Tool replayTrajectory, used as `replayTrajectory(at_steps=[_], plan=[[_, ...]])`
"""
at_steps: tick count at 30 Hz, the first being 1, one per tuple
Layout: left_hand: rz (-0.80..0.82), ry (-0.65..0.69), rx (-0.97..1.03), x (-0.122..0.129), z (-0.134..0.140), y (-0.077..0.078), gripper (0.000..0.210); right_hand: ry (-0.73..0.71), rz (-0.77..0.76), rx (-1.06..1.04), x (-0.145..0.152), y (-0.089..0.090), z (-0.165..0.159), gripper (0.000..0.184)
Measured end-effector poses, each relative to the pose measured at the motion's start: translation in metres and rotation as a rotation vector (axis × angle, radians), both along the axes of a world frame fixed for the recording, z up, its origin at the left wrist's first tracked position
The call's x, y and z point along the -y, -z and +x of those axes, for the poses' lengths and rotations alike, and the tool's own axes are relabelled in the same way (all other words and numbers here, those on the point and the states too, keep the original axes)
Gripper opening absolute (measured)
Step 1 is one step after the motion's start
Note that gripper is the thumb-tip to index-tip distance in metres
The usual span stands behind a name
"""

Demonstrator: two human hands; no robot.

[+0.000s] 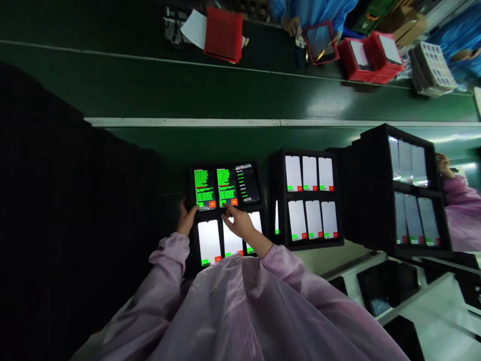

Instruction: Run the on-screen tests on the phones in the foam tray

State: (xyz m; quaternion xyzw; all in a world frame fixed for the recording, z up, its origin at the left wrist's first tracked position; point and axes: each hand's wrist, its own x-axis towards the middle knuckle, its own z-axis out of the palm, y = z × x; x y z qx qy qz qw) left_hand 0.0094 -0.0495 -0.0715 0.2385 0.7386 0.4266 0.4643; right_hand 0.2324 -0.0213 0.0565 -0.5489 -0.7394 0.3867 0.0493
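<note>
Before me lies a black tray (229, 214) with two rows of phones. Green text fills the left phone (204, 186) and the middle phone (227, 184) of the far row; the far-row right phone (248, 184) shows a dark screen with short lines. My left hand (186, 219) is at the tray's left side, fingers apart, its thumb at the left phone's lower corner. Reaching over the near row, my right hand (240, 222) has a finger stretched to the middle phone's green button, with its fingers apart. It partly covers the near-row middle phone (232, 240), which is white.
Right of the tray stands another black tray (280, 200) of white-screened phones, then a raised stack of black trays (391, 200). A white rail (225, 122) crosses beyond. Across it, people in blue handle things near red folders (223, 35). A pink sleeve (460, 205) is far right.
</note>
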Motion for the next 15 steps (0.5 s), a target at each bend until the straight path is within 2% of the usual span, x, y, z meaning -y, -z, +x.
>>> replayTrajectory(at_steps=[3, 6, 11, 15], plan=[[-0.053, -0.025, -0.058, -0.001, 0.001, 0.002, 0.076, 0.118, 0.048, -0.068, 0.003, 0.001, 0.022, 0.022], [-0.029, 0.001, -0.063, 0.000, 0.000, 0.004, 0.078, 0.232, 0.070, -0.070, 0.004, 0.002, 0.043, 0.010], [-0.003, -0.003, -0.029, 0.002, 0.002, 0.002, 0.079, 0.312, 0.067, -0.035, 0.001, 0.003, 0.059, 0.010], [-0.028, -0.050, -0.018, 0.001, 0.005, -0.002, 0.075, 0.315, 0.065, -0.017, -0.004, 0.004, 0.056, 0.023]])
